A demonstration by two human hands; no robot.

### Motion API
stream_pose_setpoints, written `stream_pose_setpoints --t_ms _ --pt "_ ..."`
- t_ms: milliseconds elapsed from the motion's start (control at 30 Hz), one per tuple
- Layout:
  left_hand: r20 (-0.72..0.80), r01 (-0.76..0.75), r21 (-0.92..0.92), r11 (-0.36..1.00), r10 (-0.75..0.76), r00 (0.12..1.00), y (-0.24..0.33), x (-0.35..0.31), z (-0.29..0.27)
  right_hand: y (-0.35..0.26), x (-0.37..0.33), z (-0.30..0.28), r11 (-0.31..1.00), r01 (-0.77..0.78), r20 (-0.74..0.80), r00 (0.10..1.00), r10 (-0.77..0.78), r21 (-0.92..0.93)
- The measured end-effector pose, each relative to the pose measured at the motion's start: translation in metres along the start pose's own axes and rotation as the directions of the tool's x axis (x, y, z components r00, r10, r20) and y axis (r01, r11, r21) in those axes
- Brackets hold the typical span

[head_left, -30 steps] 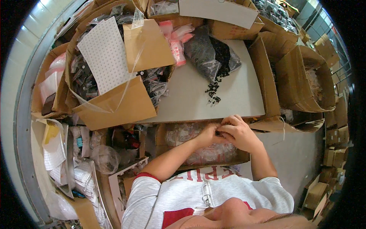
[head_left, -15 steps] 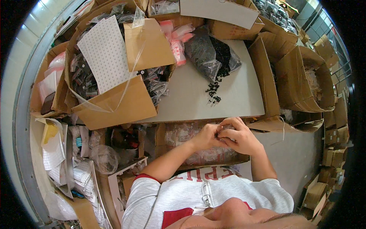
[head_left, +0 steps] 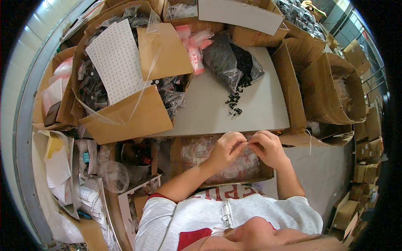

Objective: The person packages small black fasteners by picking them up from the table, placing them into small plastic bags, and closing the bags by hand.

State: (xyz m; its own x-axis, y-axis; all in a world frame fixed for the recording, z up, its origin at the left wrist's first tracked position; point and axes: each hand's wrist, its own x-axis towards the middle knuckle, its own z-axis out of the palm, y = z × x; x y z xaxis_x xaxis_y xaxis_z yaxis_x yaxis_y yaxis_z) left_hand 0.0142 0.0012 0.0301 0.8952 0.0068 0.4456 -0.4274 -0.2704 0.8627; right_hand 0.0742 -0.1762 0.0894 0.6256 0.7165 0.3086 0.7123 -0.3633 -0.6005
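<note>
My left hand (head_left: 227,149) and my right hand (head_left: 269,147) meet fingertip to fingertip just off the front edge of the table (head_left: 197,119). Both are closed in a pinch. Whatever sits between the fingertips is too small to make out. Below them is a cardboard box (head_left: 268,174) with many small clear plastic bags (head_left: 197,150) in it. On the table beyond my hands, small black parts (head_left: 234,100) spill toward me from a large clear plastic bag (head_left: 222,58) lying on its side.
At the left stands a large open carton (head_left: 130,117) of bagged dark parts, with white printed sheets (head_left: 115,62) on top. Pink-edged plastic bags (head_left: 195,56) lie behind. Open cartons (head_left: 331,90) flank the table's right side. Papers and plastic (head_left: 90,188) crowd the lower left.
My hands have drawn slightly apart, from overlapping fingers to a fingertip pinch on each side. The spilled parts and boxes stay where they were.
</note>
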Motion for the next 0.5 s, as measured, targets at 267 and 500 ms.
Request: stream_pose_setpoints --t_ms 267,500 --pt "0.018 0.021 0.068 0.997 -0.022 1.000 0.002 -0.002 -0.002 -0.005 0.016 -0.005 0.993 -0.092 0.168 0.983 0.078 0.075" --pt "0.041 0.157 -0.073 0.985 -0.154 0.987 -0.006 -0.007 0.003 0.010 0.086 -0.053 0.983 -0.159 0.031 0.987 0.157 0.087"
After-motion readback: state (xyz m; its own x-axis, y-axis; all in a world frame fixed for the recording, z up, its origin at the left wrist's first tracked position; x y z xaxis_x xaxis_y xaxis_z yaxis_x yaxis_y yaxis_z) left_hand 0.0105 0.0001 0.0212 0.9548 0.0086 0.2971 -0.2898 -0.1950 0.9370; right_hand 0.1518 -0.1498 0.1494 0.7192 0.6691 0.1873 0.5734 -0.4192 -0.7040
